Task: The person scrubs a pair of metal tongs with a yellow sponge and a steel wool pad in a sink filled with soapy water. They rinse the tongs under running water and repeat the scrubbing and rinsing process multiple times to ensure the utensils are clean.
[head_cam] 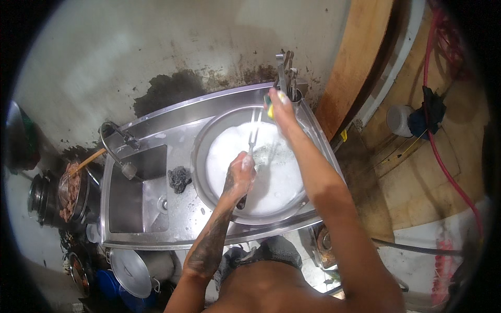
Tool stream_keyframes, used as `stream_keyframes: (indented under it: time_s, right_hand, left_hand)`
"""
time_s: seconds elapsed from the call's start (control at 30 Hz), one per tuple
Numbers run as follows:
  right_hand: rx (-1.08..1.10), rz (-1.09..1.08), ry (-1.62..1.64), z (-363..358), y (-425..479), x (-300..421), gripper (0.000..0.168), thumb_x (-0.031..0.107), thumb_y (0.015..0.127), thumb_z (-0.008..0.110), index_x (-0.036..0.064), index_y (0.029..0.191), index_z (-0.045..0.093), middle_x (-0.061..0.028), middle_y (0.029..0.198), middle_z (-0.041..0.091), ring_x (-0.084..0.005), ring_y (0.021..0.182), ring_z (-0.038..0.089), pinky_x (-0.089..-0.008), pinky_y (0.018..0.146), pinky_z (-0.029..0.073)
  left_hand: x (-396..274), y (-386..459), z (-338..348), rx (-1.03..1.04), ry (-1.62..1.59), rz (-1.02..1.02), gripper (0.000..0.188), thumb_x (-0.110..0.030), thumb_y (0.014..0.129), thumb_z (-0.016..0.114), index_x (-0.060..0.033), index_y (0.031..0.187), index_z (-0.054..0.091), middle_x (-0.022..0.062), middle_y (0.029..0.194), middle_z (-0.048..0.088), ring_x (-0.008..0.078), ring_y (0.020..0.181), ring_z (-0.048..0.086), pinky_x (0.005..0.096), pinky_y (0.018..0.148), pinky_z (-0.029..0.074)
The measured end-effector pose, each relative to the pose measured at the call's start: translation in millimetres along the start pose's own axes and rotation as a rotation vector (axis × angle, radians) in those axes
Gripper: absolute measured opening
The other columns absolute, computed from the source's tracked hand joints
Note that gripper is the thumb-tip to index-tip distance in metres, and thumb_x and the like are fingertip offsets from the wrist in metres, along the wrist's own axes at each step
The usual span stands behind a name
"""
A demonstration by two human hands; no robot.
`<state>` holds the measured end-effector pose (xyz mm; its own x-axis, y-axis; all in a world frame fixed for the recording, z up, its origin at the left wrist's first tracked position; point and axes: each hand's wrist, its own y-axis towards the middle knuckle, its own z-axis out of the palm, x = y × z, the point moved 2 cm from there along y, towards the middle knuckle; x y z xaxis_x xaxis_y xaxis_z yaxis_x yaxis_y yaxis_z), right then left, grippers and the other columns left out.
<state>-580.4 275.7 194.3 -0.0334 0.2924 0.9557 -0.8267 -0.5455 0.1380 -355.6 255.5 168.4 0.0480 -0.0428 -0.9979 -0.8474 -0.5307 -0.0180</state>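
My left hand grips the dark handle of a two-pronged metal carving fork, its tines pointing away from me. Below it, a wide metal basin holds white suds over cloudy water. My right hand is closed around a yellow and green sponge near the basin's far rim, just right of the fork's tips. Foam clings to both hands. Right behind the right hand, a metal container holds several upright utensils, among them metal tongs.
The basin rests on a stainless steel sink counter. Left are a sink bowl, a faucet and a dark scouring pad. A large metal pot stands below left. A wooden board and a red hose are at right.
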Motion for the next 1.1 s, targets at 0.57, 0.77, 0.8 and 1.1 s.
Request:
stream_keyframes:
  time_s: [0.57, 0.77, 0.8, 1.1]
  right_hand:
    - [0.078, 0.010, -0.230, 42.9, -84.9, -40.0, 0.024, 0.026, 0.085, 0.065, 0.007, 0.100, 0.061, -0.0044, 0.078, 0.061, -0.0137, 0.070, 0.058, -0.0296, 0.064, 0.047]
    - [-0.130, -0.114, 0.037, 14.4, -21.8, 26.1, 0.025, 0.031, 0.089, 0.062, 0.008, 0.098, 0.056, -0.0013, 0.079, 0.060, -0.0088, 0.068, 0.054, -0.0252, 0.059, 0.044]
    - [-0.067, -0.148, -0.065, 22.3, -40.7, 24.3, 0.030, 0.036, 0.090, 0.059, 0.009, 0.102, 0.055, -0.0010, 0.081, 0.060, -0.0089, 0.072, 0.055, -0.0252, 0.062, 0.044]
    - [0.163, -0.150, -0.706, 70.3, -129.3, -29.8, 0.028, 0.014, 0.084, 0.056, -0.003, 0.107, 0.054, -0.0160, 0.088, 0.063, -0.0250, 0.080, 0.061, -0.0375, 0.073, 0.048]
  left_hand:
    - [35.8, 25.4, 0.7, -0.199, 0.503, 0.446, 0.030, -0.024, 0.095, 0.040, 0.0035, 0.098, 0.053, 0.0159, 0.072, 0.058, 0.0308, 0.059, 0.057, 0.0412, 0.055, 0.046]
    - [15.8, 19.8, 8.5, -0.002, -0.041, 0.019, 0.034, -0.034, 0.097, 0.038, -0.0051, 0.085, 0.051, 0.0060, 0.063, 0.050, 0.0171, 0.059, 0.052, 0.0304, 0.058, 0.044]
    - [10.5, 29.4, -1.1, -0.060, -0.104, 0.008, 0.032, -0.031, 0.098, 0.038, -0.0096, 0.076, 0.048, 0.0004, 0.067, 0.049, 0.0095, 0.062, 0.048, 0.0265, 0.058, 0.041]
    - [-37.5, 103.9, -26.9, -0.376, -0.136, 0.021, 0.040, -0.041, 0.096, 0.041, -0.0058, 0.079, 0.046, 0.0061, 0.069, 0.050, 0.0122, 0.046, 0.044, 0.0296, 0.036, 0.034]
